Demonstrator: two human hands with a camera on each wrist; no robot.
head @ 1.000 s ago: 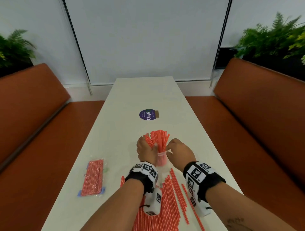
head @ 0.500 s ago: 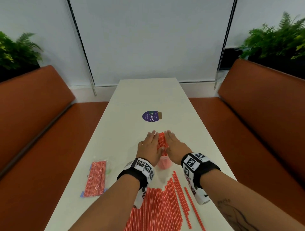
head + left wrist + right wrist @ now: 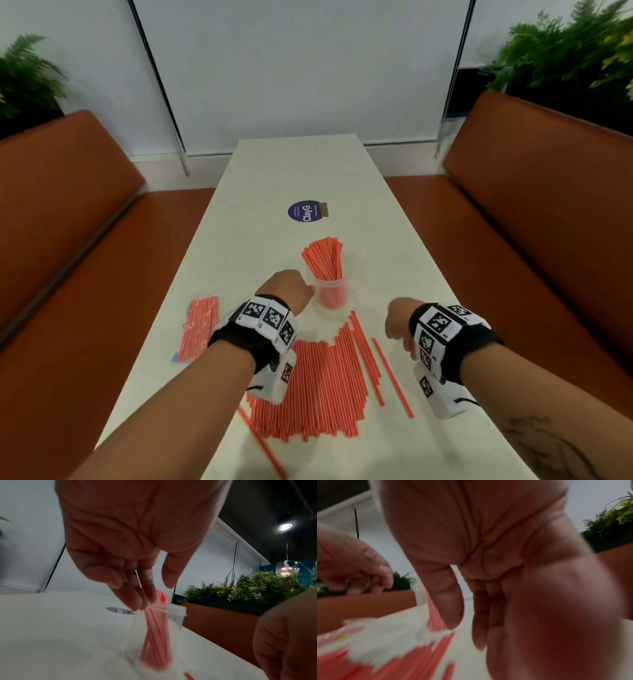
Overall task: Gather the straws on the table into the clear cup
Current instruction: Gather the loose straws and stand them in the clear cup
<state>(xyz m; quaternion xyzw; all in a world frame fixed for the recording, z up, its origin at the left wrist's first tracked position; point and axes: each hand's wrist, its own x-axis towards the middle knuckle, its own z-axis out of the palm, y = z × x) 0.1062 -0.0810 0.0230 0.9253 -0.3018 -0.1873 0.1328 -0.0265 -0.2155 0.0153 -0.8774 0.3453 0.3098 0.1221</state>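
The clear cup (image 3: 331, 297) stands upright mid-table with a bundle of red straws (image 3: 324, 257) fanning out of it. My left hand (image 3: 287, 290) hovers just left of the cup; in the left wrist view its relaxed fingers (image 3: 135, 599) hang by the cup rim (image 3: 171, 608) and hold nothing. My right hand (image 3: 399, 322) is apart from the cup, to its right and nearer me, fingers loosely bent and empty (image 3: 453, 609). A wide pile of loose red straws (image 3: 315, 383) lies flat between my wrists, near the front edge.
A sealed packet of red straws (image 3: 198, 329) lies at the table's left edge. A round purple sticker (image 3: 305, 211) sits farther up the white table (image 3: 394, 246). Orange benches run along both sides. One stray straw (image 3: 263, 445) lies at the front left.
Both hands have let go of the straw bundle in the cup and drawn back toward me; the right hand moved farther right. The straws now fan out freely.
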